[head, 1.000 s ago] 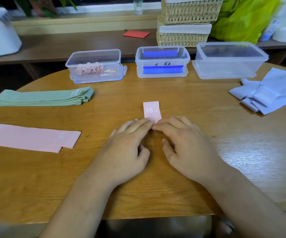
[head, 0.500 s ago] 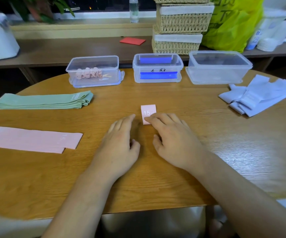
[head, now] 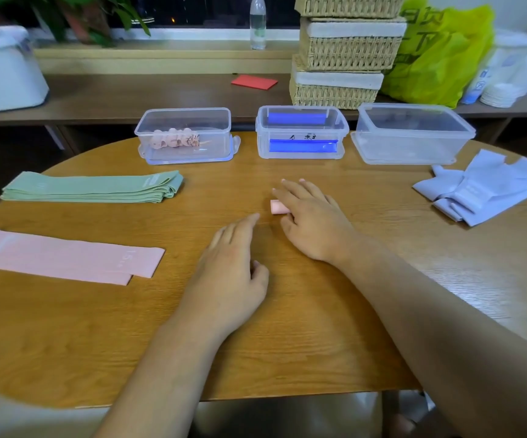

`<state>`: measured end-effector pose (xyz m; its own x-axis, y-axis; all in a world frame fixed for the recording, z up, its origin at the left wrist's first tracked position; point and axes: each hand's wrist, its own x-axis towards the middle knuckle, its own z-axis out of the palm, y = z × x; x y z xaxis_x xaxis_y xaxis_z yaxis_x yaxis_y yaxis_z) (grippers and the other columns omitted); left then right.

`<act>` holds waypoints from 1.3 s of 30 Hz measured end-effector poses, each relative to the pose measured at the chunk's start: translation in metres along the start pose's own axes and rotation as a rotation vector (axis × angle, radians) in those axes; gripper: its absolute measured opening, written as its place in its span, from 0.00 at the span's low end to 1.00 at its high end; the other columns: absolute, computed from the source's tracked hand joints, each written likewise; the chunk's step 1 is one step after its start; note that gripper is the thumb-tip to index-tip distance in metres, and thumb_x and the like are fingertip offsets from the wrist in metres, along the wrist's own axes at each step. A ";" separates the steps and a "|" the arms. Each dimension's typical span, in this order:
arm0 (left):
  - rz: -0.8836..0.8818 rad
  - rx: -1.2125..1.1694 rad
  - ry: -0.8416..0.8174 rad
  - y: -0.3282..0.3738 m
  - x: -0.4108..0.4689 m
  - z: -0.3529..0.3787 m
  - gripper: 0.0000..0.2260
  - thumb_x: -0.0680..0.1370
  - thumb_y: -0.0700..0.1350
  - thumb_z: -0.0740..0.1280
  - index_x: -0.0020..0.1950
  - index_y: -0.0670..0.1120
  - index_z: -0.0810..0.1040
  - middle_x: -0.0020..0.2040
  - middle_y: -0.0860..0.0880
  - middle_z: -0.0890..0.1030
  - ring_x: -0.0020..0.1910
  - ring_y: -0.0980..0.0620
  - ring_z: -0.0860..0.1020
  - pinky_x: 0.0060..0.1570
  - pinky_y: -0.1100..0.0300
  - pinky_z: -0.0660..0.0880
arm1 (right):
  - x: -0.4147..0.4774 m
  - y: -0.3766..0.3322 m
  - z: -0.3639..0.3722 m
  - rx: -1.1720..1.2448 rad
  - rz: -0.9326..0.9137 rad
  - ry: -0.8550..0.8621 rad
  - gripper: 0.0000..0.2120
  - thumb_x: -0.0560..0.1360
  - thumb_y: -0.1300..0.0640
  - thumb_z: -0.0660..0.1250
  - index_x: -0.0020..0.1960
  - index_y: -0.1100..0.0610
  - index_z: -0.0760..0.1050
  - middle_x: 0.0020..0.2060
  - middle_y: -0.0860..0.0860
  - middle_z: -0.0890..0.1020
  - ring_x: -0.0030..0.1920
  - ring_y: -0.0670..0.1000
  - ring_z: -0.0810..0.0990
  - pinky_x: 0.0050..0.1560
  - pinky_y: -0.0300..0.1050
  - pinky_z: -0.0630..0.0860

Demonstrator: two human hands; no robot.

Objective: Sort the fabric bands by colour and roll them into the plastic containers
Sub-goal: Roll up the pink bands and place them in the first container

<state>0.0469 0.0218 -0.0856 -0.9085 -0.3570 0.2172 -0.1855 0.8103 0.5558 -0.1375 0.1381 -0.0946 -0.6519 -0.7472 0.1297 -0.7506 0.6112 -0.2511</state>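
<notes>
My right hand (head: 314, 221) lays its straight, slightly spread fingers (head: 290, 192) over the small rolled pink fabric band (head: 278, 207) at the middle of the round wooden desk (head: 287, 343), while my left hand (head: 233, 267), at its seven o'clock, rests flat, relaxed, gripping nothing.

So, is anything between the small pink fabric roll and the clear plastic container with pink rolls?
Nothing visible. Only bare wooden table lies between the small pink fabric roll and that clear plastic container, whose top looks open.
</notes>
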 end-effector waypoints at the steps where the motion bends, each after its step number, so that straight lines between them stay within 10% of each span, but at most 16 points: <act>1: -0.002 -0.003 -0.004 0.000 0.000 -0.001 0.34 0.79 0.42 0.64 0.85 0.53 0.58 0.80 0.56 0.65 0.79 0.59 0.59 0.79 0.58 0.61 | 0.001 0.001 0.001 0.003 -0.006 0.036 0.26 0.84 0.48 0.58 0.82 0.45 0.64 0.83 0.45 0.61 0.84 0.53 0.54 0.80 0.61 0.60; 9: -0.026 -0.045 0.012 0.003 0.000 -0.004 0.33 0.79 0.42 0.65 0.84 0.54 0.60 0.78 0.57 0.67 0.77 0.60 0.62 0.77 0.54 0.67 | -0.006 -0.003 -0.010 0.002 -0.067 0.152 0.20 0.84 0.49 0.60 0.75 0.47 0.74 0.74 0.43 0.72 0.76 0.49 0.65 0.75 0.55 0.67; 15: 0.057 -0.167 0.156 0.008 -0.003 -0.007 0.26 0.81 0.44 0.66 0.79 0.56 0.67 0.73 0.61 0.71 0.73 0.61 0.68 0.67 0.54 0.75 | -0.056 -0.030 -0.032 0.710 0.075 0.169 0.15 0.85 0.56 0.62 0.65 0.43 0.82 0.52 0.46 0.74 0.58 0.47 0.76 0.60 0.42 0.72; 19: 0.078 -0.205 0.229 0.015 -0.007 -0.009 0.20 0.83 0.45 0.65 0.75 0.56 0.72 0.69 0.63 0.75 0.72 0.63 0.70 0.68 0.70 0.66 | -0.085 -0.033 -0.032 0.999 0.141 0.139 0.19 0.85 0.59 0.63 0.71 0.43 0.79 0.55 0.46 0.80 0.57 0.42 0.79 0.59 0.31 0.71; 25: 0.196 -0.245 0.200 0.015 -0.011 -0.006 0.24 0.80 0.44 0.70 0.75 0.56 0.71 0.70 0.63 0.74 0.73 0.58 0.71 0.64 0.69 0.70 | -0.090 -0.032 -0.030 1.257 0.223 0.125 0.11 0.87 0.58 0.62 0.66 0.51 0.78 0.57 0.52 0.86 0.60 0.54 0.84 0.68 0.59 0.79; 31: 0.210 -0.178 0.072 0.013 -0.013 -0.001 0.45 0.73 0.55 0.79 0.83 0.61 0.57 0.79 0.65 0.64 0.80 0.62 0.63 0.75 0.66 0.62 | -0.092 -0.037 -0.030 1.524 0.260 -0.011 0.13 0.87 0.59 0.59 0.64 0.59 0.81 0.52 0.61 0.87 0.51 0.53 0.84 0.59 0.58 0.75; 39: 0.251 -0.124 0.124 0.012 -0.010 0.004 0.41 0.72 0.59 0.79 0.81 0.55 0.65 0.75 0.63 0.72 0.75 0.63 0.69 0.72 0.71 0.62 | -0.091 -0.035 -0.028 1.654 0.296 -0.208 0.15 0.85 0.59 0.60 0.66 0.60 0.80 0.52 0.61 0.86 0.51 0.54 0.82 0.56 0.53 0.73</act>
<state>0.0527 0.0369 -0.0839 -0.8660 -0.2128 0.4525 0.0933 0.8203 0.5643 -0.0551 0.1920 -0.0705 -0.6135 -0.7672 -0.1872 0.3823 -0.0811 -0.9205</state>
